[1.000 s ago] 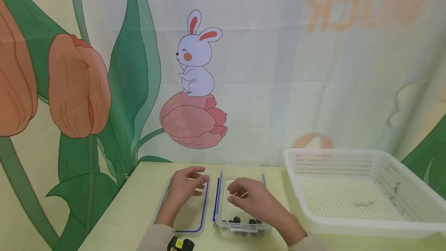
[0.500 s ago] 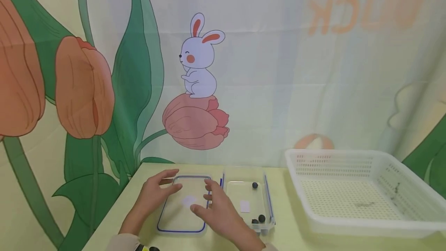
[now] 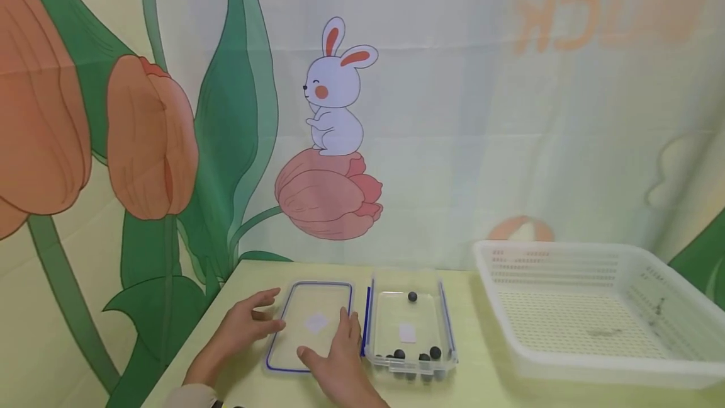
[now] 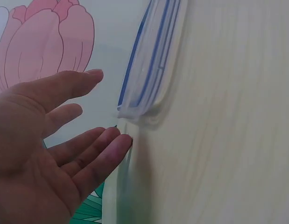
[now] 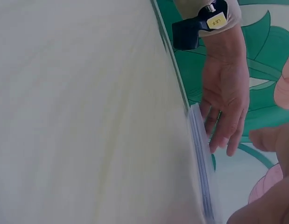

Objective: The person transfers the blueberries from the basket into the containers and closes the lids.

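A clear plastic lid point(image 3: 303, 298) with a blue seal lies flat on the table, a white label in its middle. My left hand point(image 3: 240, 334) is at its left edge, fingers spread and relaxed; the left wrist view shows them just beside the lid's corner point(image 4: 139, 102). Along the lid's right edge stands my right hand point(image 3: 341, 361), fingers extended and thumb over the near part. Neither hand grips anything. To the right, an uncovered clear plastic box point(image 3: 391, 310) holds several small dark balls point(image 3: 435, 352), mostly at its near end, with one ball point(image 3: 412, 296) farther back.
A large white perforated basket point(image 3: 527, 357) stands on the right of the table point(image 3: 476, 389). Behind the table hangs a curtain point(image 3: 442, 143) printed with tulips and a rabbit. The box's clear side flap point(image 3: 366, 320) sits near the right hand.
Both hands have left the box area and come to either side of the lid. The right hand has moved left and down, uncovering the box and its balls. The view has shifted slightly.
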A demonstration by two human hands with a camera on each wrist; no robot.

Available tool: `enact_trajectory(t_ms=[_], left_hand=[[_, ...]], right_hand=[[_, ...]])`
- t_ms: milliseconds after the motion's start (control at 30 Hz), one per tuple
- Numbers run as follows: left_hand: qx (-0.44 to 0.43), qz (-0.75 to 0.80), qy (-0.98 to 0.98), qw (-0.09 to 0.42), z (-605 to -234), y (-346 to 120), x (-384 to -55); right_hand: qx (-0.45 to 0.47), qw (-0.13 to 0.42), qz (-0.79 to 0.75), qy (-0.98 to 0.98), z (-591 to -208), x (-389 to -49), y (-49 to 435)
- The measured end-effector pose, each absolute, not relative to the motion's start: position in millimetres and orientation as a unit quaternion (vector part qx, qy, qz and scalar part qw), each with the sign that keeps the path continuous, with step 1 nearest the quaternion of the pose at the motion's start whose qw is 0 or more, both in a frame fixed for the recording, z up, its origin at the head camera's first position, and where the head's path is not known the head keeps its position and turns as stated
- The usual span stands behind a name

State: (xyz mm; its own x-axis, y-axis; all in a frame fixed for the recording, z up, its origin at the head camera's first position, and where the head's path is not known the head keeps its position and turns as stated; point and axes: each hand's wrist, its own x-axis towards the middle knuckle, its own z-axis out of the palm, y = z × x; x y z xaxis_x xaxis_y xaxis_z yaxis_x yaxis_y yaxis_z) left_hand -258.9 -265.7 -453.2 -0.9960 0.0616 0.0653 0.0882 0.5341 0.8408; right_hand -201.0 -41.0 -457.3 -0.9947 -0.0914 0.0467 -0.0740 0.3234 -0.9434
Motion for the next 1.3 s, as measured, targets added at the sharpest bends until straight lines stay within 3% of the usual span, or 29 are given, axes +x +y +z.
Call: enact_trajectory(t_ms=[233,667,1067,1300], left_hand=[[-0.033,-0.5,-0.865,-0.023,-455.3,-259.7,-260.8],[0.001,-0.552,-0.833,-0.026,-464.1,-288.2,-256.3],[-0.037,-0.593,-0.802,-0.066,-434.1,-321.3,-244.7],[-0.048,-0.636,-0.77,-0.035,-407.2,-301.5,-244.4]], right_hand=[[-0.035,-0.025,-0.572,0.819,-467.4,-208.5,-39.9],[-0.063,-0.085,-0.591,0.8,-472.6,-212.1,-40.1],[-0.08,-0.069,-0.684,0.722,-452.3,-205.3,-38.2],[-0.093,-0.084,-0.703,0.7,-421.7,-205.7,-13.7]])
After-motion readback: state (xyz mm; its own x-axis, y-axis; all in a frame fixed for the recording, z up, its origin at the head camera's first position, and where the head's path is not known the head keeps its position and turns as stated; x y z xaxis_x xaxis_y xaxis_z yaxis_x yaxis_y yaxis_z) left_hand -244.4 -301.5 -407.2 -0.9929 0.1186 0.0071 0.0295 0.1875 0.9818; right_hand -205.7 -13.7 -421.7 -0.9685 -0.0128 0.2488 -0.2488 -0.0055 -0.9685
